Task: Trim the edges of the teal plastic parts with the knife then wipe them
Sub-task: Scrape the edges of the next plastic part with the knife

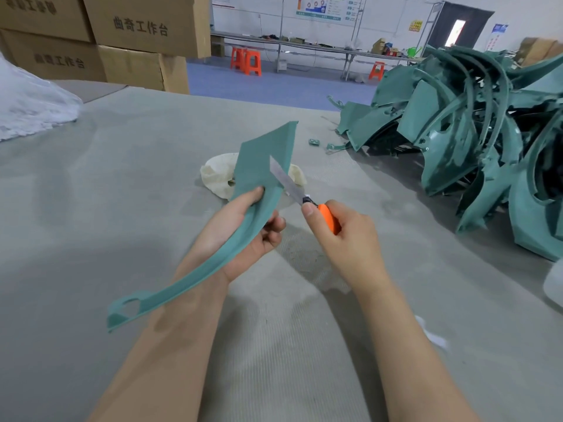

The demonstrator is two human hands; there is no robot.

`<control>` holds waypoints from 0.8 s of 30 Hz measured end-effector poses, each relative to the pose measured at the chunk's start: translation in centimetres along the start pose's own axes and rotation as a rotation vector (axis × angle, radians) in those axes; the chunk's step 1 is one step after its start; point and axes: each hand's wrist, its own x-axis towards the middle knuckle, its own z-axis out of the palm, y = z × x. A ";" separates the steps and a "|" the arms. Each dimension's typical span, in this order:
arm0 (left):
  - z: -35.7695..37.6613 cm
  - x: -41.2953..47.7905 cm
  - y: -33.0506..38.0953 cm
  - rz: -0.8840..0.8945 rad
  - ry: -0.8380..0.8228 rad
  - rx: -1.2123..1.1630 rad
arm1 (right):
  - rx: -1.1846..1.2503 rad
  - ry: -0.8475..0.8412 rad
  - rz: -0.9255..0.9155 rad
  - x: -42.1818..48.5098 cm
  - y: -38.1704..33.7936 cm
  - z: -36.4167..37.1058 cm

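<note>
A long curved teal plastic part [259, 166] is held above the table, its wide end pointing up and away and its narrow end with a cut-out low at the left. My left hand [243, 233] grips it around the middle, thumb on top. My right hand [344, 239] holds a knife [289, 184] by its orange handle, and the blade lies against the part's right edge. A cream-white cloth [217, 175] lies crumpled on the table behind the part.
A big heap of teal plastic parts [475, 132] fills the right side of the grey table [122, 193]. One small teal scrap [313, 142] lies near the heap. Stacked cardboard boxes [122, 41] stand at the back left, with a white plastic bag [30, 102] beside them.
</note>
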 end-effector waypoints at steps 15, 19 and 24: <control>-0.4 -0.4 -0.2 -0.171 -0.064 0.245 | -0.016 0.261 0.218 1.2 1.8 -1.2; 0.1 -0.3 -0.5 -0.180 -0.025 0.305 | -0.056 0.272 0.282 1.2 2.1 -1.8; -0.5 0.2 -0.3 -0.112 0.065 0.238 | 0.020 0.294 0.238 0.9 1.4 -1.9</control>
